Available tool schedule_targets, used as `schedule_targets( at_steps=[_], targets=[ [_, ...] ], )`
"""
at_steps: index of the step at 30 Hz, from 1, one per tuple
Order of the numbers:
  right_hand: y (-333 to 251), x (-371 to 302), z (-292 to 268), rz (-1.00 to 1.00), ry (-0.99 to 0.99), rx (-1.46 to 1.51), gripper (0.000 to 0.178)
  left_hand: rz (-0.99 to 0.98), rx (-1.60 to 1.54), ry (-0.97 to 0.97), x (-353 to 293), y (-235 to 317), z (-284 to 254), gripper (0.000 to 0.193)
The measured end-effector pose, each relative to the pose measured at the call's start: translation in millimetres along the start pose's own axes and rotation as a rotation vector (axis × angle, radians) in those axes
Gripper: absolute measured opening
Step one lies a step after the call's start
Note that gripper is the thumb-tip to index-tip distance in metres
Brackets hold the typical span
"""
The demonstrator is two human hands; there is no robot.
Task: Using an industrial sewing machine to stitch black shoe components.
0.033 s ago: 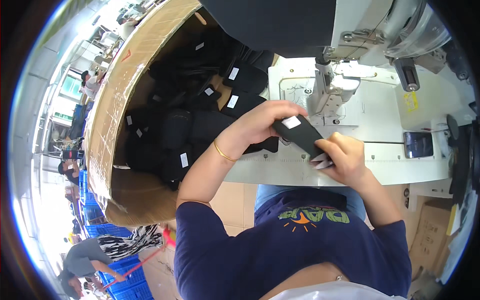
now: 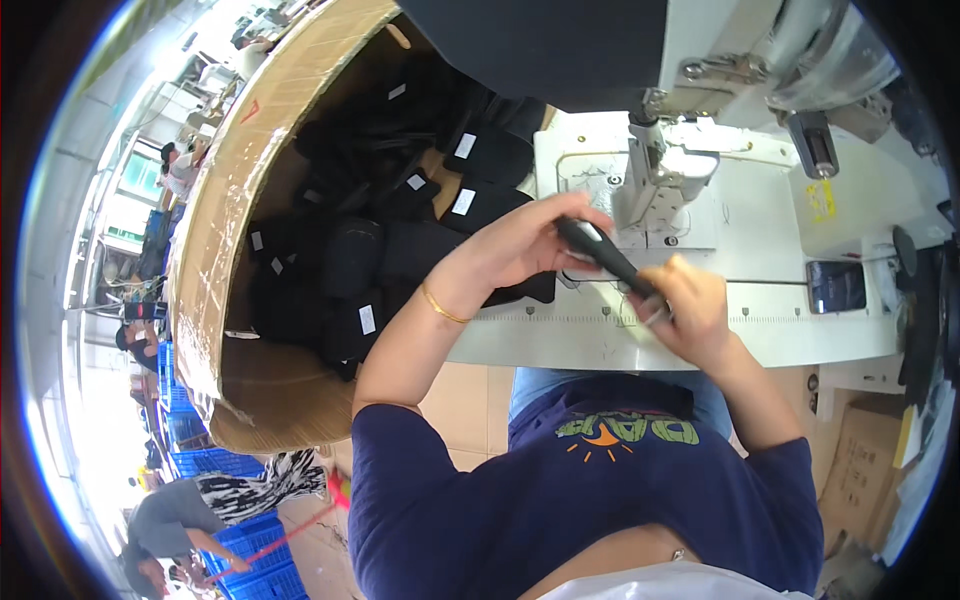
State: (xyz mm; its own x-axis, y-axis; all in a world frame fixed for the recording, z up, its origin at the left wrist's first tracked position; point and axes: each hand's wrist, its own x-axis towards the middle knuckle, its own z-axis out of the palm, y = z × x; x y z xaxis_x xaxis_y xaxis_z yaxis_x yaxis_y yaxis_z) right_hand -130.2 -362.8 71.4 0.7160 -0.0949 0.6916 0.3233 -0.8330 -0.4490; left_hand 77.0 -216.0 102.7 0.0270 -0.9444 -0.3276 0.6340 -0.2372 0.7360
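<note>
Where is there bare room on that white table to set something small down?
Probably on the white tabletop between the right hand and the dark phone, or along its front edge left of that hand. It's crowded before the sewing machine, where both hands are at a black piece, and inside the carton.

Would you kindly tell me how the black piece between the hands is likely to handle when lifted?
The black piece is probably fairly stiff, since it runs nearly straight between the left hand and the right hand. It is likely light, being slim and held up near its ends. Its dull surface suggests decent grip, though blur makes that uncertain.
</note>
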Motion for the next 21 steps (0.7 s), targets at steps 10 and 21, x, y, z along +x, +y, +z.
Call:
schedule_targets(
  at_steps=[10,21],
  targets=[
    [27.6,2.5,17.9,0.775,-0.062,0.915,0.027,0.185,0.225,0.044,-4.3,6.7,0.4,0.031],
    [16.1,-0.1,14.0,0.751,0.007,0.838,0.025,0.128,0.283,0.050,10.4,-11.9,7.1,0.031]
  ],
)
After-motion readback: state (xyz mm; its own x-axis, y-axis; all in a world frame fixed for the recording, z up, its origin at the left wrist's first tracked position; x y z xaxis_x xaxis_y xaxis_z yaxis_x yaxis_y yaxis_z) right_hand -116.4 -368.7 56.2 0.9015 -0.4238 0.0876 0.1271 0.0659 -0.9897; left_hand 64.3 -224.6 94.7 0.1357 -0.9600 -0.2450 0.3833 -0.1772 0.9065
